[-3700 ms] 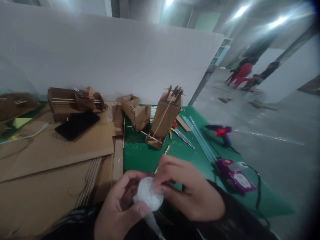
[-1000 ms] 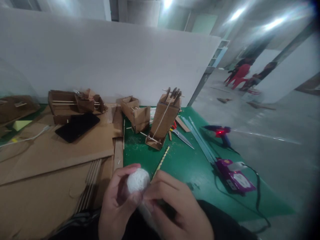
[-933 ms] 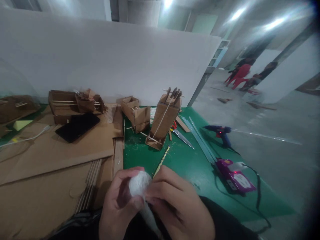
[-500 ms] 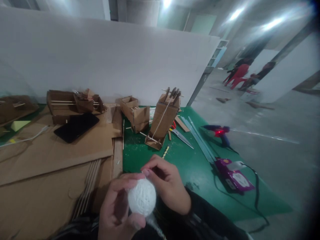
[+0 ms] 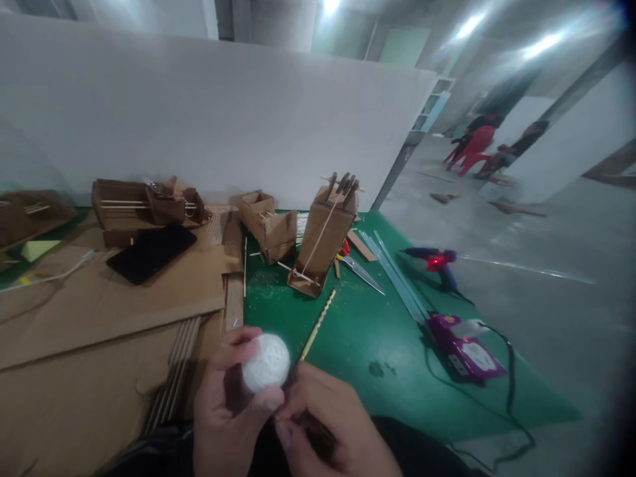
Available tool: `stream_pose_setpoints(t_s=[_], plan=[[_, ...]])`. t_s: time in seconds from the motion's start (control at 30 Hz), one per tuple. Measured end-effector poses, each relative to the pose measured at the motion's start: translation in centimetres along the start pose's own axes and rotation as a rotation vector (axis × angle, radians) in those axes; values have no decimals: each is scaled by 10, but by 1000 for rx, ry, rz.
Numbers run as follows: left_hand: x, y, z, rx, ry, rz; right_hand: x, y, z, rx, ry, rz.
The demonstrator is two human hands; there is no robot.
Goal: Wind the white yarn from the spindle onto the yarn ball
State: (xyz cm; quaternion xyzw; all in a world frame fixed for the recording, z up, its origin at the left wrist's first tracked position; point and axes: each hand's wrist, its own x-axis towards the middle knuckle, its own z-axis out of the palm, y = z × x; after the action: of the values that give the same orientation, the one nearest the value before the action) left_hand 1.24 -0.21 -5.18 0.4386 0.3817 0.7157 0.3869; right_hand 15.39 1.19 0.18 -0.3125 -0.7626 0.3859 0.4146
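Yarn ball [image 5: 267, 362] is sitting in the left hand [image 5: 223, 411], whose thumb and fingers are gripping its sides, low before the green table [image 5: 348, 344]; the right hand [image 5: 335, 417] is hanging just beside it, thumb and fingertips pressing together, though whether they are pinching yarn I cannot tell; a yellow stick [image 5: 318, 326] is lying just beyond; scissors [image 5: 365, 275] are resting farther off, near a box [image 5: 320, 242].

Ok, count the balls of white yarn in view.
1: the ball of white yarn is in the left hand, beside the pinched right hand. Others could be hidden behind the cardboard structures.
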Motion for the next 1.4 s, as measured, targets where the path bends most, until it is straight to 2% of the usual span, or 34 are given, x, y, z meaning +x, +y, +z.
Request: stream_pose_setpoints(t_s=[0.2, 0.33, 0.43, 0.57, 0.77, 0.93, 1.03, 1.17, 1.4], plan=[[-1, -1, -4, -164, -137, -187, 10, -7, -17, -116, -50, -144], [1, 4, -3, -180, -209, -218, 19, -4, -29, -213, -34, -268], [1, 9, -1, -147, -207, -224, 29, 3, -37, -197, 21, -287], [0, 14, 2, -115, -166, -198, 39, 19, -36, -63, 97, -181], [-3, 11, 5, -74, -84, -16, 33, 40, -5, 186, 111, 129], [1, 4, 4, -69, -28, 53, 16, 27, 13, 232, -6, 170], [5, 5, 5, -29, 53, 53, 4, 13, 13, 147, 6, 151], [8, 9, 5, -6, 36, 10, -2, 0, -2, -8, -6, 49], [7, 11, -1, -63, -159, -115, 19, -13, -42, -157, -126, -204]])
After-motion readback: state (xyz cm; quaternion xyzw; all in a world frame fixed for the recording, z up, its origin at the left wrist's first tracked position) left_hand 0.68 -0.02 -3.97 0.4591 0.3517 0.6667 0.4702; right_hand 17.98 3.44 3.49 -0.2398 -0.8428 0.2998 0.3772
